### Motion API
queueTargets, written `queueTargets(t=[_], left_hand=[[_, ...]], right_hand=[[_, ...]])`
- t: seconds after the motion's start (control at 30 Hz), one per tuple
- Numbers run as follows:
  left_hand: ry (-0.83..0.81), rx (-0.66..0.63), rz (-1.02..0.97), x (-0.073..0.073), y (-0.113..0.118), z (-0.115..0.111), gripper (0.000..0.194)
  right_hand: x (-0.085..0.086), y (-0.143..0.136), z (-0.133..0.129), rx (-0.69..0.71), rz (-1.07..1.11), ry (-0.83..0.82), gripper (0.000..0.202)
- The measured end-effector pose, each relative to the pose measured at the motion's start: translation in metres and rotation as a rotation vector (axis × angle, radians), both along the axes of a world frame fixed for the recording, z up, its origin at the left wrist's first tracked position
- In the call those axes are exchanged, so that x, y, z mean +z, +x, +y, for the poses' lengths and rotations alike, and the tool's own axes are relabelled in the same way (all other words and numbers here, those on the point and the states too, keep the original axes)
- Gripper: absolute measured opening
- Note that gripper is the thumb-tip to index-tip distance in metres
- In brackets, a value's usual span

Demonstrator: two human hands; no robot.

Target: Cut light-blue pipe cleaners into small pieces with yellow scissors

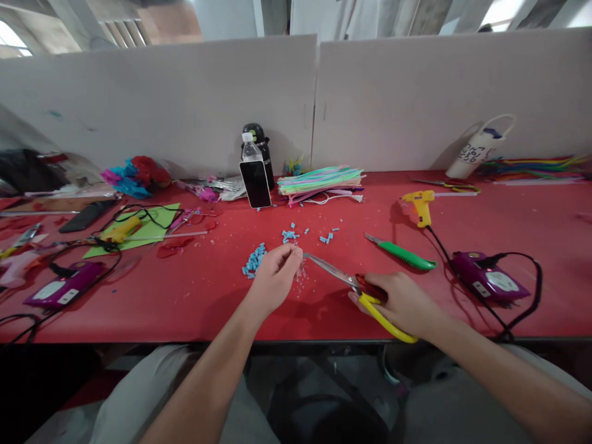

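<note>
My right hand [393,302] grips a pair of scissors [335,271] with yellow and red handles. Their blades point left, and the tips reach the fingertips of my left hand [277,271]. Thumb and forefinger of that left hand are pinched together; whatever sits between them is too small to name. A heap of small blue pieces [253,261] lies just left of my left hand. Beyond the fingertips are more blue pieces [289,235], with several others [326,238] farther right. Tiny pale scraps are scattered on the red tabletop [194,308] under the blades.
To the right lie a green utility knife [402,254], a yellow glue gun [420,206] and a purple power strip [490,277]. Pipe cleaners [321,184] are bundled at the back, beside a phone [256,184] leaning on bottles. Another purple strip [67,285] and cords sit left.
</note>
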State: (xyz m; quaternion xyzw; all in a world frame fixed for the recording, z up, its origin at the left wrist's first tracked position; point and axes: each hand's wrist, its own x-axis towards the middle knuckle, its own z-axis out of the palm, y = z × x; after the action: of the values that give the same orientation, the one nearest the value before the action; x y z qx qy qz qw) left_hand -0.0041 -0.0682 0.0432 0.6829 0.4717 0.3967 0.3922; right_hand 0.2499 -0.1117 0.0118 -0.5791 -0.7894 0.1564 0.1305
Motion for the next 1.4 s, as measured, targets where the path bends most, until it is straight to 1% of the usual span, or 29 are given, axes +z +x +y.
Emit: queueTargets(t=[0.17,0.37,0.6,0.7,0.83,0.97,1.13,1.4], left_hand=[[0.002,-0.006,-0.005,0.0,0.0,0.0,0.031],[0.006,-0.011,-0.004,0.0,0.0,0.0,0.032],[0.005,-0.014,-0.014,-0.001,0.0,0.0,0.032],[0.001,-0.01,-0.016,0.0,0.0,0.0,0.032],[-0.005,0.012,-0.01,0.0,0.001,0.0,0.034],[-0.012,0.038,0.016,0.0,0.001,-0.001,0.038],[-0.011,0.048,0.024,0.001,0.002,-0.001,0.038],[-0.001,0.018,0.018,0.002,0.002,-0.001,0.037]], right_hand=[[-0.002,0.001,0.0,-0.003,-0.002,-0.012,0.041],[-0.007,0.003,0.001,-0.007,-0.017,0.003,0.028],[-0.012,0.004,0.001,-0.028,-0.023,0.002,0.032],[-0.009,0.003,0.001,-0.049,-0.02,0.013,0.036],[0.0,-0.002,0.0,-0.035,0.029,0.004,0.042],[0.007,-0.004,-0.001,-0.035,0.045,-0.01,0.043],[0.006,-0.004,-0.002,-0.019,0.029,-0.007,0.042],[0.0,-0.002,-0.001,-0.005,-0.004,0.011,0.038]])
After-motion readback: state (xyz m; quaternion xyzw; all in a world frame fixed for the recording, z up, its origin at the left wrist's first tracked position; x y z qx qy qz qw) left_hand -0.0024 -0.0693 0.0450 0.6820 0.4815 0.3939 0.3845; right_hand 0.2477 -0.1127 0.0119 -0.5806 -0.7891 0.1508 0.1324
